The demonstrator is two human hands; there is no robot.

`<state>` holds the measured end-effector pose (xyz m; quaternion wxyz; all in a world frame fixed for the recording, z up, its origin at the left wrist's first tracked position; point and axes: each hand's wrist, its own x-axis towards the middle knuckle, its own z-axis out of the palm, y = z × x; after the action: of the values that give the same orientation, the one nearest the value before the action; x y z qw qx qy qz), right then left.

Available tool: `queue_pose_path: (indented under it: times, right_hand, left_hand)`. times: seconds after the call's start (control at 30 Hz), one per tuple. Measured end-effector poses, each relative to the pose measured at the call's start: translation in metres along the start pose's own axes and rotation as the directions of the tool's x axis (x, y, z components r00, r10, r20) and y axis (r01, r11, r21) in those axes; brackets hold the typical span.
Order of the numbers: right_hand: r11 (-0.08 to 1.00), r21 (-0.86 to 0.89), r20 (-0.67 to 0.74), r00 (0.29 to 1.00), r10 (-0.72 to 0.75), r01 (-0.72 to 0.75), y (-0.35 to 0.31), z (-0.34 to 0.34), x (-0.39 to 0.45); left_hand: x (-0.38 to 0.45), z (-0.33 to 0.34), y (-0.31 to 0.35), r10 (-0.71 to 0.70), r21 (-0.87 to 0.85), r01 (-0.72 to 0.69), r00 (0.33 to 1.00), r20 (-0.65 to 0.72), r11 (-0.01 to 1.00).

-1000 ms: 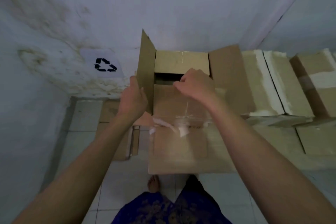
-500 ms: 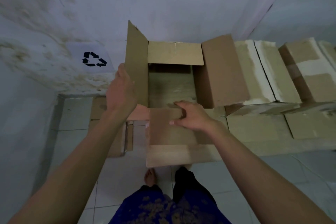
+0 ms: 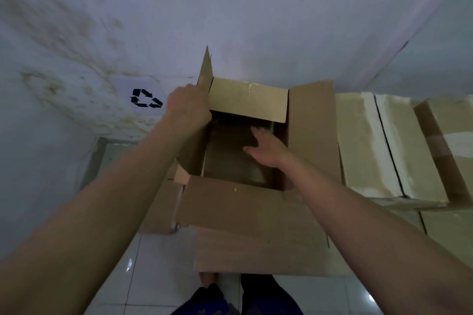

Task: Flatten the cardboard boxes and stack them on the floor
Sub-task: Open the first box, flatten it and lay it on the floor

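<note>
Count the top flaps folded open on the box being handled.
4: left flap upright, gripped by the left hand; far flap by the wall; right flap; near flap toward the person.

Bare room corner, dim bluish light.
White painted wall (image 3: 256,7) with yellow-brown damp stains (image 3: 76,59) on left side; white paper sign (image 3: 143,96) with black recycling arrows stuck low on wall. Second wall (image 3: 440,59) meets it at a corner on the right. Floor (image 3: 153,276) of glossy white tiles with thin grout lines, small light reflections.
</note>
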<state>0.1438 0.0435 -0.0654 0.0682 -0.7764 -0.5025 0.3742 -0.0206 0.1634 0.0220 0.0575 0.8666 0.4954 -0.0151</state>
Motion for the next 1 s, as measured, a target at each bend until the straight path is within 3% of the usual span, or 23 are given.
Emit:
queue_pose_path:
  times: [0.07, 0.13, 0.2, 0.27, 0.33, 0.4, 0.53, 0.6, 0.67, 0.73, 0.8, 0.93, 1.0]
  right_hand:
    - [1.000, 0.013, -0.056, 0.998, -0.006, 0.007, -0.001, -0.002, 0.011]
    - [0.998, -0.031, -0.236, 0.970, -0.056, 0.051, -0.003, -0.003, 0.017]
    - [0.990, -0.101, -0.460, 0.878, -0.135, 0.099, -0.006, -0.007, 0.022]
    - [0.975, -0.178, -0.592, 0.777, -0.213, 0.131, -0.012, -0.016, 0.033]
    - [0.956, -0.250, -0.593, 0.757, -0.274, 0.151, -0.022, -0.031, 0.050]
    - [0.949, -0.287, -0.502, 0.823, -0.265, 0.131, -0.037, -0.048, 0.070]
    - [0.960, -0.276, -0.225, 0.968, -0.107, 0.042, -0.047, -0.057, 0.103]
    - [0.968, -0.246, -0.097, 0.993, -0.065, 0.039, -0.041, -0.054, 0.109]
    - [0.977, -0.204, -0.062, 0.995, -0.082, 0.068, -0.033, -0.055, 0.110]
    - [0.982, -0.160, -0.100, 0.988, -0.114, 0.097, -0.025, -0.058, 0.102]
    - [0.986, -0.135, -0.225, 0.966, -0.128, 0.099, -0.014, -0.058, 0.082]
    - [0.988, -0.128, -0.612, 0.791, -0.007, -0.090, 0.018, -0.046, 0.019]
    - [0.968, -0.059, -0.683, 0.717, 0.139, -0.243, 0.034, -0.038, -0.010]
  left_hand:
    - [0.016, -0.007, -0.004, 0.012, -0.041, -0.011, 1.000, 0.026, 0.999]
    - [0.014, -0.006, -0.004, 0.004, -0.073, 0.001, 0.997, 0.074, 0.997]
    - [0.004, -0.001, -0.001, 0.000, -0.122, 0.009, 0.998, 0.068, 0.992]
    - [-0.004, 0.005, -0.002, -0.032, -0.173, 0.040, 0.998, 0.051, 0.984]
    - [-0.007, 0.007, -0.004, -0.086, -0.192, 0.093, 0.995, 0.043, 0.977]
    - [-0.007, 0.008, -0.005, -0.128, -0.185, 0.134, 0.991, 0.046, 0.973]
    - [-0.010, 0.015, -0.006, -0.149, -0.206, 0.157, 0.987, 0.054, 0.966]
    - [-0.010, 0.017, -0.007, -0.157, -0.207, 0.164, 0.986, 0.051, 0.965]
    - [-0.009, 0.018, -0.007, -0.146, -0.209, 0.150, 0.989, 0.036, 0.966]
    - [-0.008, 0.020, -0.005, -0.126, -0.241, 0.126, 0.992, 0.015, 0.962]
    - [-0.011, 0.022, 0.000, -0.092, -0.300, 0.084, 0.996, -0.014, 0.950]
    - [-0.020, 0.023, 0.011, -0.009, -0.369, 0.000, 1.000, -0.022, 0.929]
    - [-0.025, 0.023, 0.014, -0.006, -0.373, -0.004, 1.000, -0.025, 0.928]
